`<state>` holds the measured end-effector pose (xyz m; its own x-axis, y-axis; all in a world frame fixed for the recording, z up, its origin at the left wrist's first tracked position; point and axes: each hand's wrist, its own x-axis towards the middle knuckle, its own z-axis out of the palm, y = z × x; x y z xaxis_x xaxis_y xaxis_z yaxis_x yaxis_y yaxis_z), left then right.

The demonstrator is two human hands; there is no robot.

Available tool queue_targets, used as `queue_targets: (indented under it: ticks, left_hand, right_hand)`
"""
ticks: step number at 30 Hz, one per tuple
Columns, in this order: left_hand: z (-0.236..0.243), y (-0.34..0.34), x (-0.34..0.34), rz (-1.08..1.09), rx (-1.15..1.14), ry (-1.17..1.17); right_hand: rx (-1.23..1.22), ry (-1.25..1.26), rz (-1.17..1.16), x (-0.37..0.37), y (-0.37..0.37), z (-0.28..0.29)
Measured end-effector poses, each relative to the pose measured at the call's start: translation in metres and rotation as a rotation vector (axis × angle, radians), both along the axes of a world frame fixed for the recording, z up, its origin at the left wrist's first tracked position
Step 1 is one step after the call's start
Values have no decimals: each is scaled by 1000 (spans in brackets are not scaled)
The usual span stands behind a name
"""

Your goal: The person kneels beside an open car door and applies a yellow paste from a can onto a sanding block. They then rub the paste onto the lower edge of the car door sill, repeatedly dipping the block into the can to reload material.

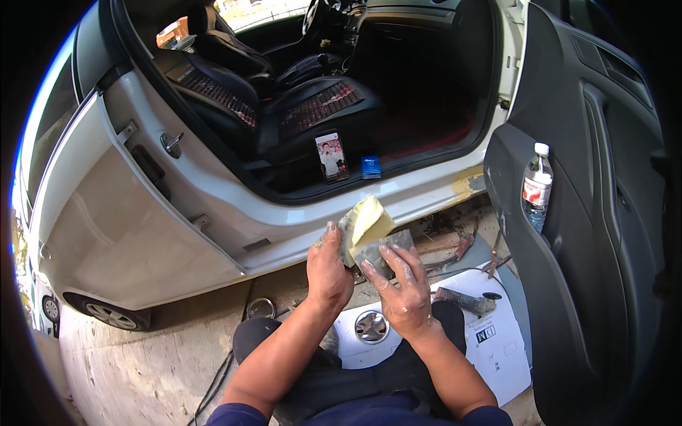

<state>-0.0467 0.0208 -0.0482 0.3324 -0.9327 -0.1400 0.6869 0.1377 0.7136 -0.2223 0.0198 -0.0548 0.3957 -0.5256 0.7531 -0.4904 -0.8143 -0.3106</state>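
My left hand (329, 273) grips a grey, smeared spreader (346, 240) with its thumb on the near edge. A thick lump of pale yellow putty (371, 217) sits on it. My right hand (406, 297) pinches a second flat grey spreader (380, 250), its edge against the putty. Both hands are raised over my lap, close to the white car's door sill (398, 195). Farther right along that sill is a patch of yellowish filler (465, 186). Dried residue coats the fingers of my right hand.
A phone (331, 155) and a blue packet (371, 167) rest in the doorway. The open door (568, 270) holds a water bottle (538, 188) at right. On white cardboard (497, 362) lie a power tool (462, 301) and a shiny round metal piece (371, 326). Cables trail on the ground.
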Motion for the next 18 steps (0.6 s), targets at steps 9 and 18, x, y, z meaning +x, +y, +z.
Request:
queue_targets:
  ticks: [9, 18]
  left_hand:
    - [11, 14, -20, 178, -144, -1075]
    - [8, 6, -7, 231, -71, -703]
  right_hand:
    - [242, -355, 91, -7, -18, 15]
    - [303, -228, 215, -20, -6, -6]
